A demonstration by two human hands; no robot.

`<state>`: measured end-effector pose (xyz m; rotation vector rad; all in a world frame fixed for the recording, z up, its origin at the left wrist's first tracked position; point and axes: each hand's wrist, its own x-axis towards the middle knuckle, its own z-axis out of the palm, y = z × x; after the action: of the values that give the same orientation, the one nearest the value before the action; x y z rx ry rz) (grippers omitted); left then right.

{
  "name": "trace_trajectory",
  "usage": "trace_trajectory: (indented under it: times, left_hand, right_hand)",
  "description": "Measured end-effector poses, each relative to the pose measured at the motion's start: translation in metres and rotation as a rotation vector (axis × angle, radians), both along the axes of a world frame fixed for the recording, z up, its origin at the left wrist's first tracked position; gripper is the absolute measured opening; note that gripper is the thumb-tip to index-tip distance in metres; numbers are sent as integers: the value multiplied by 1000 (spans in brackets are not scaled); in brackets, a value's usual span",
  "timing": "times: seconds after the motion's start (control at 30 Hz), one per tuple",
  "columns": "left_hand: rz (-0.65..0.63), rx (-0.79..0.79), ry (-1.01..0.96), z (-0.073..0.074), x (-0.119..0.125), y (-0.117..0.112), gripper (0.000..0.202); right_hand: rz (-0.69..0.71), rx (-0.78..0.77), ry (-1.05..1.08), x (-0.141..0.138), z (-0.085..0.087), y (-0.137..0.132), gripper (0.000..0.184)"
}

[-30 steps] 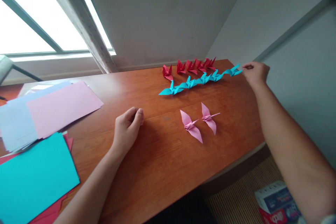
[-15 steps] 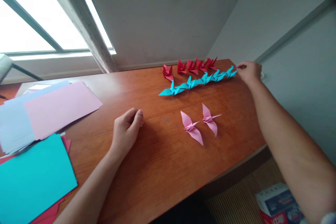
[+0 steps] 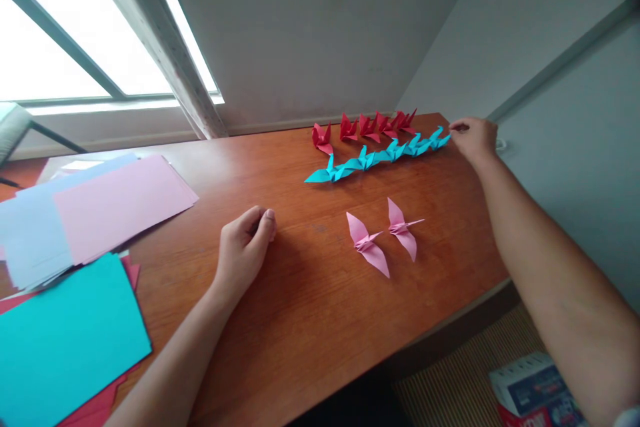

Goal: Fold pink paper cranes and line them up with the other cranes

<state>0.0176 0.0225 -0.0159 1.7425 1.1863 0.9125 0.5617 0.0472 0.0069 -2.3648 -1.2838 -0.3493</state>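
My right hand point(image 3: 474, 138) reaches to the far right end of a row of blue paper cranes point(image 3: 367, 160). Its fingertips pinch the wing tip of the last blue crane point(image 3: 439, 139). Behind that row stand several red paper cranes point(image 3: 369, 127). Two pink paper cranes lie nearer me, one on the left point(image 3: 367, 244) and one on the right point(image 3: 402, 228), wings spread. Curled into a loose fist, my left hand point(image 3: 246, 240) rests on the wooden table left of the pink cranes, and nothing shows in it.
Stacked pink sheets point(image 3: 123, 207), pale blue sheets point(image 3: 33, 233) and turquoise sheets point(image 3: 75, 340) cover the table's left side, with red paper point(image 3: 97, 407) beneath. The wall point(image 3: 310, 33) borders the table's back. A box point(image 3: 530, 387) sits below the right front edge.
The view has shifted very slightly, moving the table and papers a little to the right in the picture. Both hands keep their poses, and the cranes stay in place.
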Motion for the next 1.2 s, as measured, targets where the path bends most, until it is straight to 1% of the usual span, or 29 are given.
trace_trajectory:
  times: [0.47, 0.87, 1.2]
  left_hand:
    - [8, -2, 11, 2, 1, 0, 36]
    - [6, 3, 7, 1, 1, 0, 37]
    - [12, -1, 29, 1, 0, 0, 37]
  right_hand:
    - [-15, -19, -1, -1, -2, -5, 21]
    - [-48, 29, 50, -1, -2, 1, 19]
    - [-97, 93, 90, 4, -5, 0, 23]
